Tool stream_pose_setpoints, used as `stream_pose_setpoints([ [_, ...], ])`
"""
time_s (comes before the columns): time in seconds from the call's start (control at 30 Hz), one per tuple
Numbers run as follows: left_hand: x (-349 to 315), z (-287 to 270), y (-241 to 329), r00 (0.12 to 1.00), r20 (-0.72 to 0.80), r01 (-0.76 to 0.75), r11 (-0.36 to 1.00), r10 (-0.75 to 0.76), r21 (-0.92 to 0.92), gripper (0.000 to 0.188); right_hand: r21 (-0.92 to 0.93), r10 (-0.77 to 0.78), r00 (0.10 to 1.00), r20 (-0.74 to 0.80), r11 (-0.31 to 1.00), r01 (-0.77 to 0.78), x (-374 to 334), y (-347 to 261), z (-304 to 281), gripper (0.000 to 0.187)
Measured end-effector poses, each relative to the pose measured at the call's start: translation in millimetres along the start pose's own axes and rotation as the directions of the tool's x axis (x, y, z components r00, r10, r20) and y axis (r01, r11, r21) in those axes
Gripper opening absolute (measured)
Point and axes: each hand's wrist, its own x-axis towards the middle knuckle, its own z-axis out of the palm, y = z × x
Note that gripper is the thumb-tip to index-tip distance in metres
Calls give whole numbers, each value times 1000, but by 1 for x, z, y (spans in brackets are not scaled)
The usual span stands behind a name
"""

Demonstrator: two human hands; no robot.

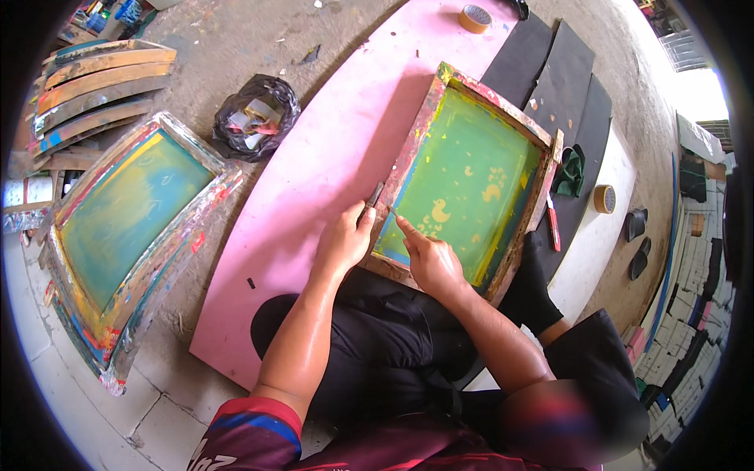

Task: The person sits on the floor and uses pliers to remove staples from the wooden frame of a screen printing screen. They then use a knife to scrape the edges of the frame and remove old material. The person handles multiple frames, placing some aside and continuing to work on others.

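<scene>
A wooden screen-printing frame [415, 133] with green mesh [463, 173] lies tilted across the pink board in front of me. Pale duck shapes [441, 210] show in the mesh. My left hand [345, 237] is closed at the frame's left side, around a slim dark stick-like tool [376, 193] whose kind I cannot make out. Over the frame's near left corner is my right hand [432, 263], its index finger reaching to the inner edge and the other fingers curled. A thin dark piece seems to stick out at that fingertip; it is too small to name.
A second painted screen frame [208, 184] stands at the left, below stacked wooden frames [110, 67]. Close by sits a black plastic bag [271, 106] of scraps. Black sheets [565, 67], a red cutter [554, 226], green cloth [570, 173] and a tape roll [604, 198] lie right.
</scene>
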Motion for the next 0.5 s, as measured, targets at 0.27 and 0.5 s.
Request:
stream_pose_setpoints([
  [0.27, 4, -4, 7, 999, 7, 41, 999, -41, 20, 56, 1, -67, 995, -80, 998, 67, 8, 2, 1, 49],
  [0.5, 9, -8, -2, 998, 53, 19, 999, -17, -42, 54, -246, -101, 988, -113, 967, 71, 5, -5, -3, 47],
])
